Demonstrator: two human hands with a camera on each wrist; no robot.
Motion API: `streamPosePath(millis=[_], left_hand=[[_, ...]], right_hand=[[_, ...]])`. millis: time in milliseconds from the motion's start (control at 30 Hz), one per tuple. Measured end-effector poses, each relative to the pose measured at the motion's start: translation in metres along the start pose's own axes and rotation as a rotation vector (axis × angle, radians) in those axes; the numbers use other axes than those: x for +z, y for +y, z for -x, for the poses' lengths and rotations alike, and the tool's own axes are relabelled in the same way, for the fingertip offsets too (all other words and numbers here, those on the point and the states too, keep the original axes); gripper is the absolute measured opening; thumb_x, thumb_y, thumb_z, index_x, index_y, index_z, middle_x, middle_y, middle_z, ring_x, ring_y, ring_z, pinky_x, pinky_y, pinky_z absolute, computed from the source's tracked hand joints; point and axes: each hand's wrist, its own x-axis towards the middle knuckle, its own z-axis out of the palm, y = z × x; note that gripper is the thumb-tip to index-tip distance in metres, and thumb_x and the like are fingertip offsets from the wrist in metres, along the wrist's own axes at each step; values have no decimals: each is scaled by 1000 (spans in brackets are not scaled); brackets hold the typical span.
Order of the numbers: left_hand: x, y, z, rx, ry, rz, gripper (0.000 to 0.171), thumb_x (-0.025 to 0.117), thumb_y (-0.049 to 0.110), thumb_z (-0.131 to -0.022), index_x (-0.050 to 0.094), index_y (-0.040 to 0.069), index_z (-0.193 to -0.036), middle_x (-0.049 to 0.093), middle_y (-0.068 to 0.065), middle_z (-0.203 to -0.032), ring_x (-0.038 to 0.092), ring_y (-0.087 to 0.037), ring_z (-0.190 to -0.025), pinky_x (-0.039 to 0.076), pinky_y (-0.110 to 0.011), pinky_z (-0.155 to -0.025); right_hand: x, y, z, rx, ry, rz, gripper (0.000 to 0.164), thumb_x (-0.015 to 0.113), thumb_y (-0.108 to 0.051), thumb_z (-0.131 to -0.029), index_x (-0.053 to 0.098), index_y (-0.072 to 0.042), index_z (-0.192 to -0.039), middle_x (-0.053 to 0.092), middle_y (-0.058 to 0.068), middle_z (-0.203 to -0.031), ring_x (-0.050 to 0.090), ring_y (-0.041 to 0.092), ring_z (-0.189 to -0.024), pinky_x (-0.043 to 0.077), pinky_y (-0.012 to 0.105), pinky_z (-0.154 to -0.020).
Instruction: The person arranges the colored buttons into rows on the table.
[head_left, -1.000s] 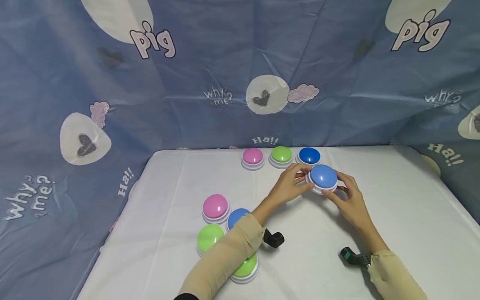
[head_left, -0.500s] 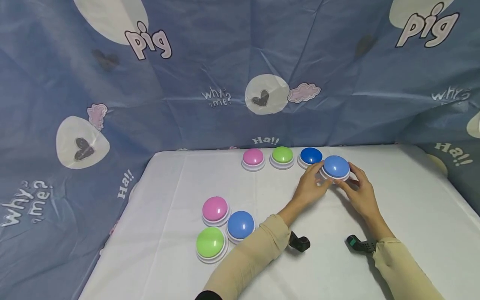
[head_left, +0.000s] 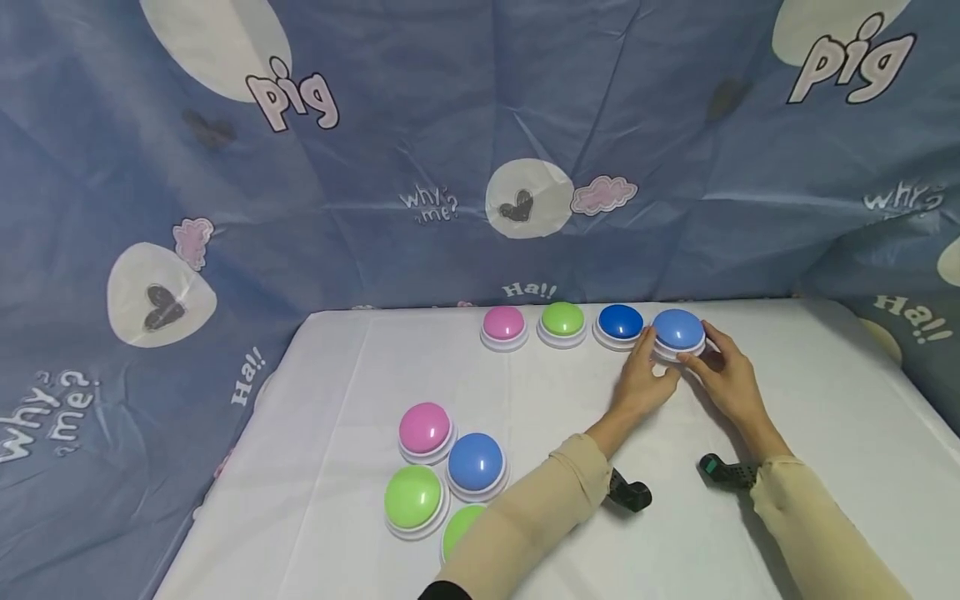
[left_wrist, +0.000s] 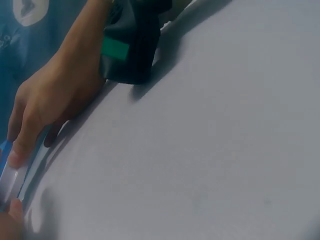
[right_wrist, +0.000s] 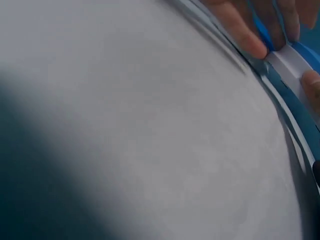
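Observation:
A light blue domed push button on a white base is at the right end of a row near the table's back edge. My left hand holds its left side, fingertips between it and the dark blue button. My right hand grips the opposite side, thumb on the front of the base. In the left wrist view my right hand has its thumb on the white base. The right wrist view catches my left hand with fingertips at the base and blue dome.
Left along the row are a green button and a pink button. A front-left cluster has pink, light blue and green buttons, plus another green one partly behind my left sleeve. A printed blue cloth hangs behind.
Both hands have carried the light blue button right and back, from in front of the dark blue one to beside it. My left sleeve has shifted right, uncovering the light blue button in the cluster.

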Motion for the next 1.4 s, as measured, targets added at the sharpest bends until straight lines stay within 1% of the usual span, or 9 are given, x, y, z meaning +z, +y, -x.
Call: streamPosePath(millis=[167, 333, 500, 667, 833, 1033, 1200, 1300, 1400], left_hand=[[7, -1, -4, -71, -31, 83, 72, 59, 10, -81, 31, 13, -148, 25, -3, -157, 47, -17, -130, 39, -16, -102], [8, -3, -10, -70, -70, 81, 73, 57, 12, -81, 29, 11, -148, 19, -4, -158, 46, -19, -131, 36, -16, -105], [4, -4, -15, -85, -94, 1, 75, 58, 19, -81, 27, 14, -150, 16, -1, -159, 46, -20, -132, 35, -19, -107], [4, -3, -15, -88, -129, -112, 77, 58, 24, -81, 24, 15, -150, 12, -1, -160, 29, -16, -141, 29, -23, -113], [5, 0, -14, -81, -148, -146, 78, 58, 25, -81, 24, 12, -150, 11, -4, -160, 20, -15, -145, 25, -23, -115], [3, 3, -9, -59, -193, -173, 77, 58, 25, -83, 23, 11, -151, 14, -6, -159, 20, -15, -145, 24, -22, -115], [-5, 10, -1, 3, -284, -276, 75, 56, 26, -86, 22, 11, -151, 19, -3, -158, 23, -12, -144, 23, -18, -114], [-14, 13, 5, 60, -329, -343, 67, 56, 26, -89, 29, 14, -149, 32, -2, -154, 33, -11, -140, 28, -17, -111], [-26, 15, 10, 126, -390, -346, 55, 55, 24, -92, 38, 17, -144, 44, 1, -145, 47, -9, -130, 35, -14, -104]], right_hand=[[-6, 8, -8, -5, -28, 15, 74, 65, -31, -89, 28, -3, -147, 35, 30, -145, 42, 51, -125, 37, 56, -99], [-8, 11, -17, -1, -107, 10, 75, 59, -31, -93, 20, -2, -149, 28, 33, -147, 29, 53, -133, 24, 61, -108], [-5, 6, -23, 43, -152, 112, 75, 52, -38, -96, 15, -2, -150, 25, 34, -147, 25, 55, -133, 20, 66, -107], [-1, 4, -24, 59, -116, 185, 71, 51, -38, -96, 20, -1, -149, 31, 35, -143, 31, 56, -129, 23, 67, -105], [0, 5, -23, 48, -89, 198, 69, 51, -37, -97, 23, 0, -148, 34, 34, -142, 33, 55, -128, 25, 66, -105], [1, 3, -20, 48, -28, 192, 67, 53, -32, -96, 25, 4, -146, 35, 34, -142, 32, 54, -130, 22, 65, -107], [5, -2, -13, 49, 83, 141, 63, 57, -23, -94, 29, 4, -143, 41, 32, -137, 33, 50, -129, 21, 64, -107], [9, -6, -6, 51, 101, 104, 60, 55, -18, -93, 29, 3, -142, 42, 31, -135, 33, 49, -128, 22, 61, -107], [11, -10, 4, 37, 114, 65, 55, 52, -14, -93, 32, 3, -141, 44, 30, -133, 34, 48, -128, 23, 60, -107]])
